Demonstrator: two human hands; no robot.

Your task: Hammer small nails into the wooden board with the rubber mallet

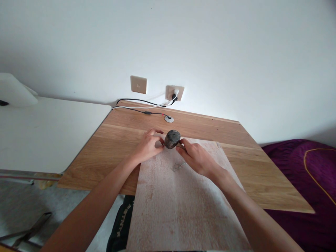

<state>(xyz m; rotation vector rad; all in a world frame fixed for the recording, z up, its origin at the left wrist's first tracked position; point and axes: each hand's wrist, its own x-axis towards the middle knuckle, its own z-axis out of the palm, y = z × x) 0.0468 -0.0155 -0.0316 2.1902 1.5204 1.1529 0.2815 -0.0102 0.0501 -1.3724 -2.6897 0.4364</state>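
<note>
A pale, worn wooden board (181,206) lies lengthwise on a wooden desk (115,150) and reaches toward me over its front edge. At the board's far end my right hand (196,157) is closed round the handle of a hammer, whose dark round head (172,139) shows between my hands. My left hand (148,145) rests beside the hammer head, fingers pinched at the board's far edge; what they hold is too small to make out. A small metal bit (177,166) lies on the board near my right hand.
A white table (47,133) adjoins the desk on the left. Black and white cables (147,108) run from a wall socket (174,92) to a round grommet (169,119). A purple bedspread (301,164) is at the right. A black bag (122,224) sits under the desk.
</note>
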